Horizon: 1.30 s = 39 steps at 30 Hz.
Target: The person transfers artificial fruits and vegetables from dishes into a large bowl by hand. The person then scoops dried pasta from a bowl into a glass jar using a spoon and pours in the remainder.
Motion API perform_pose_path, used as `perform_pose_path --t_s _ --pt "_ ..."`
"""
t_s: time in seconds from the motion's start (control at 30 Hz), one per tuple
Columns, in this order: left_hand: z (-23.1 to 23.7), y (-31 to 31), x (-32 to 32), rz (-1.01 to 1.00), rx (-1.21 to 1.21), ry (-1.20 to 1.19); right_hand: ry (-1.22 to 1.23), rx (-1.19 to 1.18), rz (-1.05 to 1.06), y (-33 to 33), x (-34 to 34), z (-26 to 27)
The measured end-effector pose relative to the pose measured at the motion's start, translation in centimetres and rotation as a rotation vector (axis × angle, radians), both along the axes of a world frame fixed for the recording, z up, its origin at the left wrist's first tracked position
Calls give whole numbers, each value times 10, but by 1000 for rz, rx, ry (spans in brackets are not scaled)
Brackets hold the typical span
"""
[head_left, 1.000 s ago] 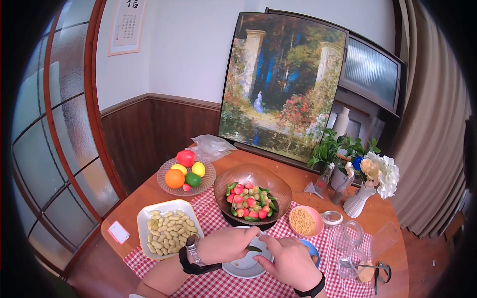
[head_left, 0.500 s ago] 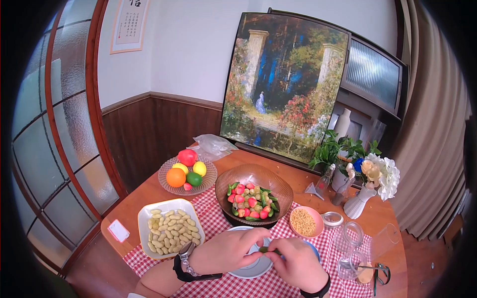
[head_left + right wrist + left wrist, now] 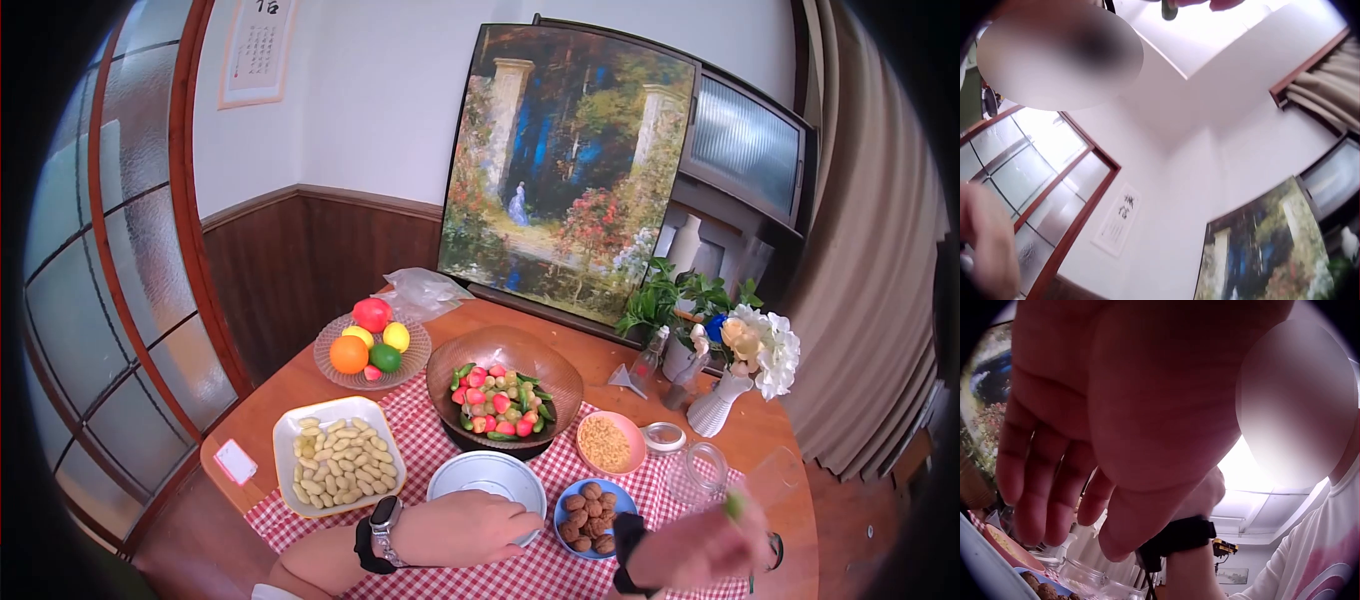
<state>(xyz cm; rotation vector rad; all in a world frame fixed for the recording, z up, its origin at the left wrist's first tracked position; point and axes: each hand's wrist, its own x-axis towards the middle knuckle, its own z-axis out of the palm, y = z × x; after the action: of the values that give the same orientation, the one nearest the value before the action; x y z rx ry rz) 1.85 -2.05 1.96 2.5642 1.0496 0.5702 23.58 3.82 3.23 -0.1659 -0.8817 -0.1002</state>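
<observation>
My left hand [image 3: 465, 528] hangs over the near edge of a white bowl [image 3: 487, 466], palm down. In the left wrist view that hand [image 3: 1110, 406] has loosely bent fingers holding nothing. Off to the right, my blurred right hand [image 3: 700, 548] pinches a small green piece [image 3: 735, 506], raised near the glass jars. The right wrist view shows the green piece [image 3: 1169, 10] beside fingertips at its top edge. Further back, a brown bowl [image 3: 561, 378] contains green peppers and pink and green fruit.
Peanuts fill a white dish [image 3: 285, 437] at left; a glass plate [image 3: 330, 352] of fruit stands behind. Walnuts [image 3: 590, 515] lie on a blue plate, beside a pink bowl [image 3: 638, 440]. Glass jars [image 3: 703, 470] and a white vase [image 3: 712, 408] stand right.
My hands have parted. The right hand has moved right and up, away from the white bowl, with the green piece; the left stays over the bowl, its fingers off the piece. The walnuts are now uncovered.
</observation>
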Motion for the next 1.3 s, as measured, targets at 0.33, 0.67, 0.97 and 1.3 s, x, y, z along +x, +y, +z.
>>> perform_pose_path --t_s 0.33,0.67,0.97,1.3 --pt "37 -33 -22 291 126 7 -444 -563 136 -9 4 16" --pt "2 65 -207 1055 303 111 -692 -576 -75 -37 4 49" --pt "-59 123 -264 1267 1 530 -596 -538 -1 -40 14 46" --pt "-35 105 -232 1284 103 378 -647 -484 25 -38 21 41"
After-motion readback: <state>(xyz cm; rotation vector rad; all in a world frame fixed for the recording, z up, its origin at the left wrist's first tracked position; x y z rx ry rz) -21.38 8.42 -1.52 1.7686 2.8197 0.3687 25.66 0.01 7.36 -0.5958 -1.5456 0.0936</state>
